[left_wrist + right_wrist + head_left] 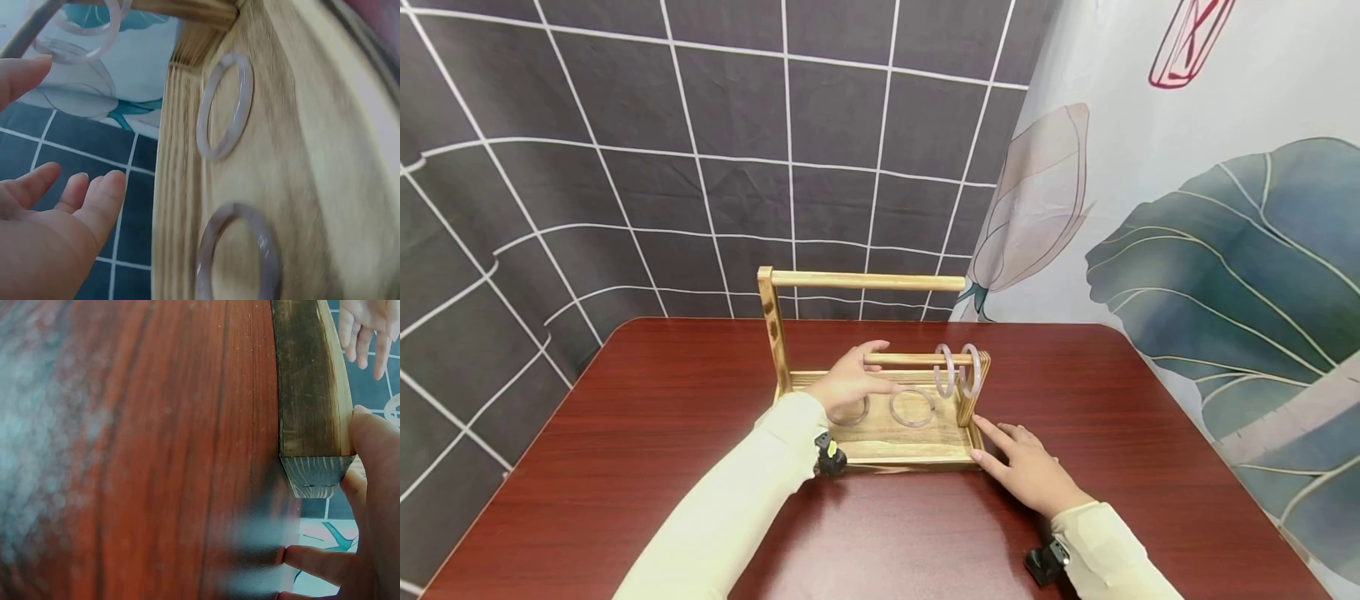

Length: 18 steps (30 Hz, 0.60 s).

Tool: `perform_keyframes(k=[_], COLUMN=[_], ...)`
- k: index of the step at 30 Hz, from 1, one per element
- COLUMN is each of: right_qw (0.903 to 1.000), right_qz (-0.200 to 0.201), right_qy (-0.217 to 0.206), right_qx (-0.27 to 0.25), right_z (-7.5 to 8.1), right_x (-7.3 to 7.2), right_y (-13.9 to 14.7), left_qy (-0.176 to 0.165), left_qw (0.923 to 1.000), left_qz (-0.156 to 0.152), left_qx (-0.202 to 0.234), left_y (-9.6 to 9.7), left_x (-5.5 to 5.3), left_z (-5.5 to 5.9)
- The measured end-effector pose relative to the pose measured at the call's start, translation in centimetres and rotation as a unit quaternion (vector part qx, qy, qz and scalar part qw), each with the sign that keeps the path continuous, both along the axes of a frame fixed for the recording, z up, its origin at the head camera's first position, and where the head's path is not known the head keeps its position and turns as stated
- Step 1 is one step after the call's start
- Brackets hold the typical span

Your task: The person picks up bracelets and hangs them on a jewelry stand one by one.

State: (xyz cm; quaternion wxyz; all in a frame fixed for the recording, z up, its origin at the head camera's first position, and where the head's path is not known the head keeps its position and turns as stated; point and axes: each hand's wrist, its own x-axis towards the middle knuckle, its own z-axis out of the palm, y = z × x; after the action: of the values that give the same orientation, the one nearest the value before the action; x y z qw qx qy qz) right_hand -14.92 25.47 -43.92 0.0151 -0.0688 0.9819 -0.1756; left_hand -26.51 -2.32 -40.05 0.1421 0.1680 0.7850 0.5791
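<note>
Left hand spread, nothing gripped, beside short wooden bar's free end; tan wooden stand touched by right hand, fingers extended. Two translucent pinkish rings hung; two flat rings below. Likely mid-hanging; next, ring to be pinched.

**Cream Cloth, Black Kit**

Your left sleeve is long, plain and cream with a yellowish cast, creased near its cuff; your right sleeve matches. Both stop at the wrist, leaving your left hand and right hand bare. Your left wrist camera is compact, black and yellow-marked; your right wrist camera is likewise black.
</note>
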Motion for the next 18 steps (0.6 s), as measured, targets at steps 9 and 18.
perform_keyframes(k=[9,18], right_qw=[1.0000,1.0000], right_qz=[-0.001,0.000], right_qy=[-0.002,0.001], right_qx=[0.000,-0.004], right_z=[-0.1,-0.1], right_x=[0.0,0.0], right_y=[0.1,0.1], left_qy=[0.091,0.168], left_qw=[0.9837,0.9590], left_qz=[-0.040,-0.076], left_qx=[-0.149,-0.215], left_y=[-1.7,-2.1], left_x=[-0.8,-0.9], left_z=[0.8,0.3])
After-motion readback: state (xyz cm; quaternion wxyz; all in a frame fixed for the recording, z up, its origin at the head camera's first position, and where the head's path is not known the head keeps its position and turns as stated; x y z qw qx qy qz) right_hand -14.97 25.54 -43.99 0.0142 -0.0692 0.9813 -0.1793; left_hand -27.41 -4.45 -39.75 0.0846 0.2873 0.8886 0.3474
